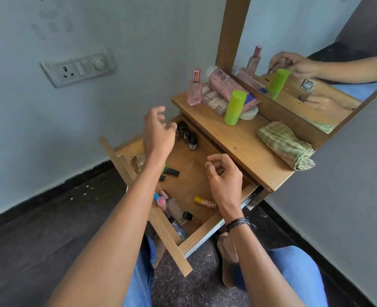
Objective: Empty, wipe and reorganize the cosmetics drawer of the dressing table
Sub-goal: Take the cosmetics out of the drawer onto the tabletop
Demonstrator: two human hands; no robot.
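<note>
Both hands are empty with loosely curled fingers, the left hand (pixel 158 131) farther forward than the right hand (pixel 224 179).

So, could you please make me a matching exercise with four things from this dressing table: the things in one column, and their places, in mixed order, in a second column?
Things
1. lime green bottle
2. striped cloth
3. small dark bottles
4. yellow-capped tube

Places
A. lying flat on the floor of the drawer
B. folded at the right end of the tabletop
C. standing in the far corner of the drawer
D. upright on the tabletop, in front of the pink tube

Pairs: 1-D, 2-B, 3-C, 4-A
</note>
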